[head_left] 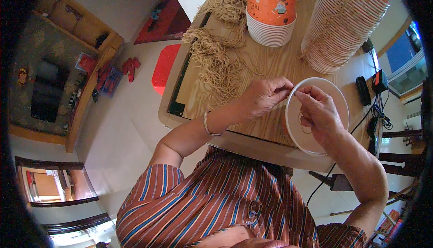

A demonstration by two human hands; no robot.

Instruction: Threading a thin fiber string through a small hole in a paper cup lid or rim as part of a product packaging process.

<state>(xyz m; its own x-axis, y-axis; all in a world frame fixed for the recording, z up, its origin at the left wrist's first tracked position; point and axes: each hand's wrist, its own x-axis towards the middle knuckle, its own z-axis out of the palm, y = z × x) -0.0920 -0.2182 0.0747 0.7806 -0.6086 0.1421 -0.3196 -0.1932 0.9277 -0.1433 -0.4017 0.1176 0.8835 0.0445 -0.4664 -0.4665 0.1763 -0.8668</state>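
Note:
A white-lined paper bucket (339, 112) stands tilted at the table's near right edge, its open mouth facing me. My right hand (319, 112) reaches into that mouth, thumb and forefinger pinched near the rim's upper left. Below its fingers a thin tan cord (306, 130) loops inside the bucket. From the left, my left hand (267, 95) meets the outside of the same rim with its fingertips pressed together. What the left fingertips hold is too small to tell. Loose tan cords (214, 58) lie in a tangled heap to the left of the bucket.
An orange and teal stack of paper buckets (271, 15) stands upside down at the back. Right of it leans a taller bucket stack (345, 27) with tan cords hanging over it. A black power adapter (380, 82) and cables lie along the right side. A red stool (164, 69) stands left of the table.

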